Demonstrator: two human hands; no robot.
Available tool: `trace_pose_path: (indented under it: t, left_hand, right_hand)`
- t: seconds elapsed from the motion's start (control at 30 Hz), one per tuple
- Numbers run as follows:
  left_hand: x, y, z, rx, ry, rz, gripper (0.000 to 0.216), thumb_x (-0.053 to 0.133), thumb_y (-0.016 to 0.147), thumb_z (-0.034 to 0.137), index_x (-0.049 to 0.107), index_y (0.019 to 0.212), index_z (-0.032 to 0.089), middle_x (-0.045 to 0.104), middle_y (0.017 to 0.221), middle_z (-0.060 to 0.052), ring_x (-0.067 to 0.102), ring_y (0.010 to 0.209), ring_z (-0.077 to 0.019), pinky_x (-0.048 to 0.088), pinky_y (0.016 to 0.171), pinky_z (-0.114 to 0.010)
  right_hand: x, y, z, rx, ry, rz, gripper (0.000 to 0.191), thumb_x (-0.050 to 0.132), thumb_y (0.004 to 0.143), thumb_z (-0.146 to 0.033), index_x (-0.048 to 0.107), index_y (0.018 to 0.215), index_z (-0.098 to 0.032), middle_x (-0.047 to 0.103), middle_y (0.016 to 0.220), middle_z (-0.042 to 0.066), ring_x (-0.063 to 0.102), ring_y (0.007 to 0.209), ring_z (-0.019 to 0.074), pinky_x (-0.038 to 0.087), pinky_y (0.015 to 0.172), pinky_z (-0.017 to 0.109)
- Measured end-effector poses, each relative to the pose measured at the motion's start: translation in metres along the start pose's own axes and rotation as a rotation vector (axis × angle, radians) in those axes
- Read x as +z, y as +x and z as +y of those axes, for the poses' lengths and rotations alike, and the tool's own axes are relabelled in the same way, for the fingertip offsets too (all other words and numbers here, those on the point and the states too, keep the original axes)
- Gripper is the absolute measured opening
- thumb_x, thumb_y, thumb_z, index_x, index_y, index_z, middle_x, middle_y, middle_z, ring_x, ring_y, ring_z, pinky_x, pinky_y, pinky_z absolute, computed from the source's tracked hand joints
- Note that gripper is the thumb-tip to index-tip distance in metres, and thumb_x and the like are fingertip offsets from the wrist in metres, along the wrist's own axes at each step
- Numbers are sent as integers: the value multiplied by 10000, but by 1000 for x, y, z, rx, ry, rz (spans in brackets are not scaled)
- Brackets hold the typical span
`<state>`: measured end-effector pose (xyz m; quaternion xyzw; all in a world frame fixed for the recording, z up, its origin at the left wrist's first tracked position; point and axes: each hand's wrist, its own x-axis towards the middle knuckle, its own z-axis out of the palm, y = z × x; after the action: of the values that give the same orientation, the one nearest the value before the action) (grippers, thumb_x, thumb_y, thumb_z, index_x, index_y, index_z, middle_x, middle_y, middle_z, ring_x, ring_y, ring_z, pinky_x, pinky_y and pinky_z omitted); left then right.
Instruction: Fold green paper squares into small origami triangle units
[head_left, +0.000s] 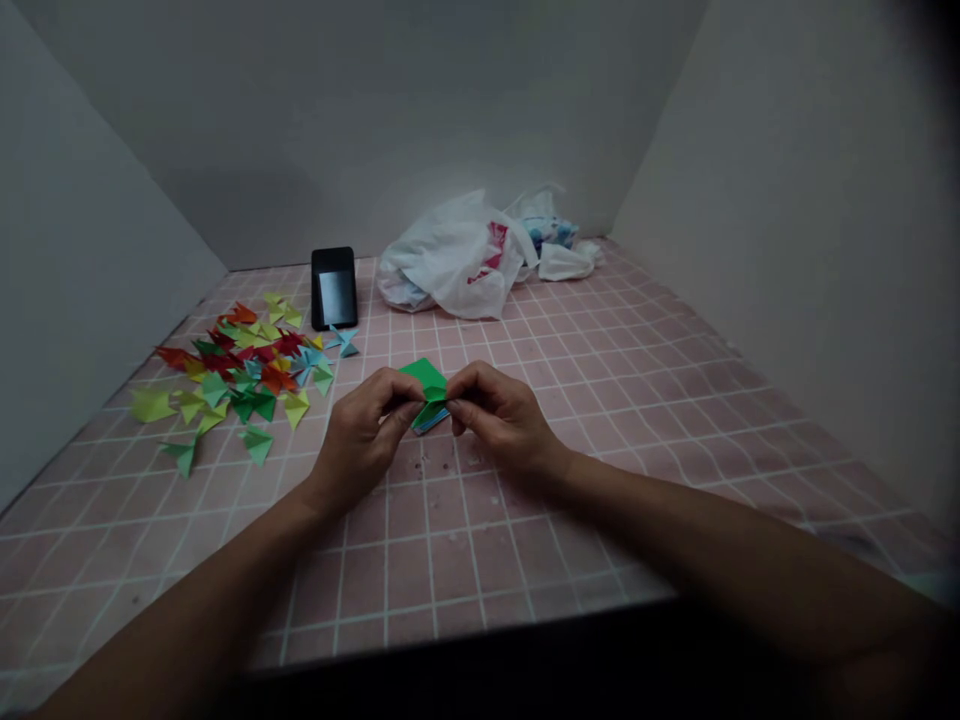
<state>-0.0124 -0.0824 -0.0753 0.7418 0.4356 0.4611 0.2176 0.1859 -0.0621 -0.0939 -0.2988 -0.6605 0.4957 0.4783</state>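
A small green folded paper [426,378] is held between both hands just above the pink grid-patterned tabletop [600,400]. My left hand [366,432] pinches its left side with fingers closed. My right hand [501,412] pinches its right side, fingers pressed together. Under the green paper a bluish strip of paper [429,422] peeks out between my fingers.
A heap of several folded paper pieces [240,370] in green, yellow, red, orange and blue lies at the left. A black phone [334,287] stands upright behind it. A crumpled white plastic bag [465,255] sits at the back. Grey walls enclose the table on three sides.
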Motion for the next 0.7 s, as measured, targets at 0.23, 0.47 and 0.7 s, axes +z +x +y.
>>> trace_pose_path:
  t: [0.23,0.47,0.7]
  left_hand:
    - [-3,-1,5,-117,-126,-26,207,613,976,410,702,925,229,710,824,-23,655,741,-178,510,689,-292]
    - [6,-4,5,-227,-198,13,166,808,802,312,697,867,209,723,814,-19,688,730,-170,550,701,-289]
    - [7,-2,8,-125,-168,53,97,771,813,235,684,784,204,718,855,-30,704,804,-167,586,754,-291]
  right_hand:
    - [1,-1,-1,-6,-13,22,61,654,899,-227,597,907,-205,610,819,-13,595,635,106,503,603,284]
    - [2,-1,4,-47,-63,12,60,644,909,-211,590,936,-215,603,842,-19,575,627,93,494,599,278]
    - [3,3,9,81,149,-32,236,724,878,-340,577,1016,-216,627,845,-18,579,598,92,496,542,261]
